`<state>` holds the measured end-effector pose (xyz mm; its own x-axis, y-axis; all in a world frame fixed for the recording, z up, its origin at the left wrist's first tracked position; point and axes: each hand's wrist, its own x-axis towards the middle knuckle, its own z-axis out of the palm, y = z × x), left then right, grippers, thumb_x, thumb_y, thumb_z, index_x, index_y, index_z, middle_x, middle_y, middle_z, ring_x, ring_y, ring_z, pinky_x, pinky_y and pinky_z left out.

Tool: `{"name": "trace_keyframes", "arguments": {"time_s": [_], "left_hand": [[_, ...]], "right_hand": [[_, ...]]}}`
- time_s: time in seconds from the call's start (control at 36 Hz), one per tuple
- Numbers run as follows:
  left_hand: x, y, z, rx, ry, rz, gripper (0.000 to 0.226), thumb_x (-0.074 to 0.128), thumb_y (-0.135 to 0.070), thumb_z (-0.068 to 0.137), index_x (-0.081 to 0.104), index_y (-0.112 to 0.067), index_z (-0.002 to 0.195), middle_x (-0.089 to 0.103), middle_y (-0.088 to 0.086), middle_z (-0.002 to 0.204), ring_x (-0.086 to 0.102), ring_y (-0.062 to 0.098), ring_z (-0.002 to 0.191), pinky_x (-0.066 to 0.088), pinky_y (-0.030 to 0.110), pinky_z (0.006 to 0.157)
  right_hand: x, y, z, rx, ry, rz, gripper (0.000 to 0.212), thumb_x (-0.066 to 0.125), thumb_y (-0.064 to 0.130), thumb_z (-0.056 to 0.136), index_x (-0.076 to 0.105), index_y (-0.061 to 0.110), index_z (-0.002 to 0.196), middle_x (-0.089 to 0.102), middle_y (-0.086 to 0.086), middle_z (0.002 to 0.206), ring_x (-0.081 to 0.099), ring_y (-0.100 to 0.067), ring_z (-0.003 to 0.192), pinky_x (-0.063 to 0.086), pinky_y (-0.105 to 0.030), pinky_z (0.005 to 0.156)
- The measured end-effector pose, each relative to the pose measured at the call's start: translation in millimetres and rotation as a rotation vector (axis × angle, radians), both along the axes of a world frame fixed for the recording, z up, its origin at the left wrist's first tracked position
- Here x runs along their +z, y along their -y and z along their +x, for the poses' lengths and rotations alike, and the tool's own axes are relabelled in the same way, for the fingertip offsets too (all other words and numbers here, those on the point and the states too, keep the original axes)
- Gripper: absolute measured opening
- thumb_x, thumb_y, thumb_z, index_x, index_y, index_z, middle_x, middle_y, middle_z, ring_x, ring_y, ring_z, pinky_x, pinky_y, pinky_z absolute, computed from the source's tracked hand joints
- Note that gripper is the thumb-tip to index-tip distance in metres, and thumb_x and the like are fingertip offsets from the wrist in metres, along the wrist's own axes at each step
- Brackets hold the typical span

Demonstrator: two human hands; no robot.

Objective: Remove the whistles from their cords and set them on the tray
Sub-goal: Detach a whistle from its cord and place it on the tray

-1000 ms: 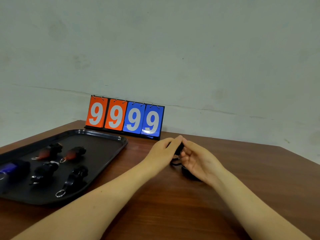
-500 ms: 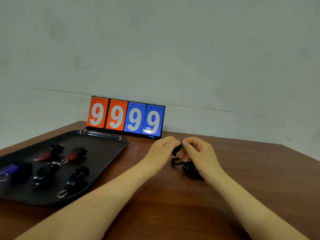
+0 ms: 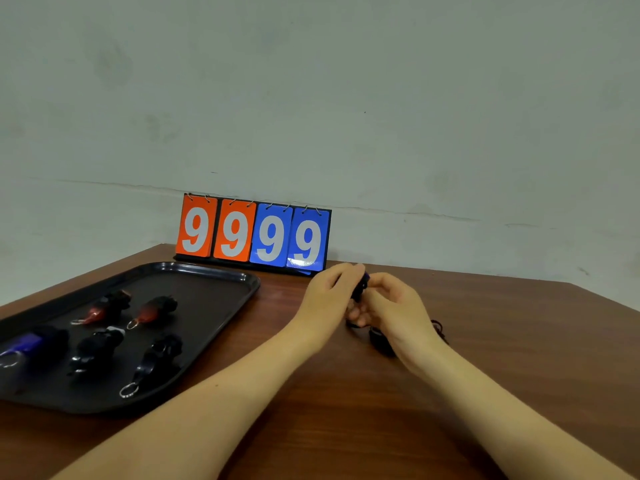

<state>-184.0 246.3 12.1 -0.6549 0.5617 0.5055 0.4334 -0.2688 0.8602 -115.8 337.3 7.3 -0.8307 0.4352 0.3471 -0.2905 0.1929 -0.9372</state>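
Head view: left hand (image 3: pixel 329 296) and right hand (image 3: pixel 398 306) pinch a dark whistle (image 3: pixel 360 287) right of the tray (image 3: pixel 221 306), unhooking its cord (image 3: pixel 440 329); next, free it, carry left.

You appear to be at a bare staging table (image 3: pixel 346 427), not a home: blank plaster wall (image 3: pixel 346 98) ahead, flip scoreboard (image 3: pixel 252 233) beyond your left hand (image 3: pixel 329 299).

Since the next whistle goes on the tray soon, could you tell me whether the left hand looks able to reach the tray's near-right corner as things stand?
Probably yes. The left hand is beside the tray, with only bare table between, though both hands currently grip a dark whistle.
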Motion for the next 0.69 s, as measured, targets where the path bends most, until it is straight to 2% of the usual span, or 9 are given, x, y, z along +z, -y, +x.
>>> {"name": "trace_keyframes", "arguments": {"time_s": [0.08, 0.17, 0.31, 0.36, 0.42, 0.5, 0.58, 0.64, 0.69], "left_hand": [[3.7, -0.4, -0.8, -0.037, 0.170, 0.046, 0.026, 0.045, -0.020, 0.099, 0.054, -0.011, 0.076, 0.052, -0.003, 0.054, 0.046, 0.002, 0.040, 0.039, 0.014, 0.042], [1.5, -2.1, -5.7, -0.060, 0.276, 0.048, 0.020, 0.048, -0.026, 0.098, 0.054, -0.013, 0.084, 0.055, -0.003, 0.062, 0.048, 0.003, 0.044, 0.040, 0.018, 0.048], [-1.5, -0.7, -8.8, -0.128, 0.398, 0.112, 0.017, 0.051, -0.025, 0.098, 0.060, -0.011, 0.093, 0.058, 0.008, 0.076, 0.049, 0.015, 0.060, 0.047, 0.034, 0.069], [-1.7, -0.8, -8.6, -0.158, 0.455, 0.144, 0.017, 0.049, -0.021, 0.099, 0.061, -0.009, 0.095, 0.059, 0.013, 0.084, 0.050, 0.016, 0.065, 0.050, 0.035, 0.075], [-2.8, -2.0, -8.7, -0.170, 0.488, 0.138, 0.019, 0.048, -0.020, 0.099, 0.062, -0.008, 0.096, 0.059, 0.012, 0.085, 0.049, 0.015, 0.065, 0.050, 0.031, 0.070], [-3.6, -4.1, -7.7, -0.187, 0.521, 0.123, 0.021, 0.047, -0.022, 0.099, 0.062, -0.009, 0.093, 0.062, 0.007, 0.075, 0.047, 0.015, 0.063, 0.044, 0.027, 0.061], [-3.0, -4.9, -5.4, -0.197, 0.534, 0.105, 0.021, 0.045, -0.021, 0.100, 0.060, -0.008, 0.094, 0.061, 0.004, 0.067, 0.043, 0.012, 0.054, 0.038, 0.023, 0.052], [-2.9, -3.9, -4.9, -0.218, 0.543, 0.112, 0.019, 0.043, -0.019, 0.100, 0.057, -0.005, 0.099, 0.057, 0.007, 0.068, 0.040, 0.011, 0.050, 0.034, 0.022, 0.047], [-2.9, -2.9, -3.9, -0.249, 0.564, 0.130, 0.018, 0.041, -0.016, 0.100, 0.054, -0.005, 0.104, 0.055, 0.011, 0.073, 0.038, 0.012, 0.052, 0.032, 0.020, 0.045]], "right_hand": [[2.8, -0.8, -0.7, -0.056, -0.088, -0.001, 0.015, 0.048, 0.004, 0.097, 0.062, 0.004, 0.102, 0.067, -0.008, 0.067, 0.066, -0.026, 0.062, 0.053, -0.029, 0.059], [5.7, -2.4, 1.0, -0.054, -0.144, -0.031, 0.017, 0.049, 0.009, 0.099, 0.064, 0.011, 0.107, 0.067, -0.012, 0.075, 0.068, -0.040, 0.067, 0.058, -0.037, 0.065], [3.9, -3.4, 1.8, -0.080, -0.147, 0.019, 0.018, 0.055, 0.015, 0.096, 0.069, 0.013, 0.107, 0.071, -0.011, 0.079, 0.068, -0.024, 0.070, 0.057, -0.030, 0.066], [2.2, -4.5, 0.1, -0.088, -0.148, 0.021, 0.016, 0.058, 0.015, 0.094, 0.070, 0.013, 0.105, 0.071, -0.013, 0.081, 0.068, -0.023, 0.071, 0.056, -0.032, 0.067], [0.7, -6.2, -2.5, -0.112, -0.139, 0.006, 0.014, 0.061, 0.016, 0.092, 0.070, 0.013, 0.102, 0.072, -0.011, 0.081, 0.067, -0.021, 0.071, 0.055, -0.034, 0.068], [-2.0, -7.0, -5.7, -0.121, -0.143, -0.031, 0.011, 0.062, 0.015, 0.091, 0.071, 0.014, 0.097, 0.070, -0.005, 0.074, 0.064, -0.021, 0.066, 0.053, -0.029, 0.060], [-4.2, -6.8, -4.9, -0.100, -0.146, -0.058, 0.014, 0.061, 0.014, 0.092, 0.073, 0.015, 0.098, 0.068, -0.007, 0.071, 0.063, -0.022, 0.062, 0.051, -0.027, 0.056], [-4.8, -6.4, -3.8, -0.073, -0.128, -0.086, 0.015, 0.059, 0.013, 0.093, 0.073, 0.013, 0.098, 0.067, -0.005, 0.066, 0.064, -0.017, 0.057, 0.049, -0.025, 0.055], [-5.6, -7.3, -3.7, -0.059, -0.106, -0.109, 0.016, 0.059, 0.013, 0.093, 0.072, 0.010, 0.100, 0.067, -0.010, 0.068, 0.064, -0.019, 0.059, 0.047, -0.025, 0.054]]}}
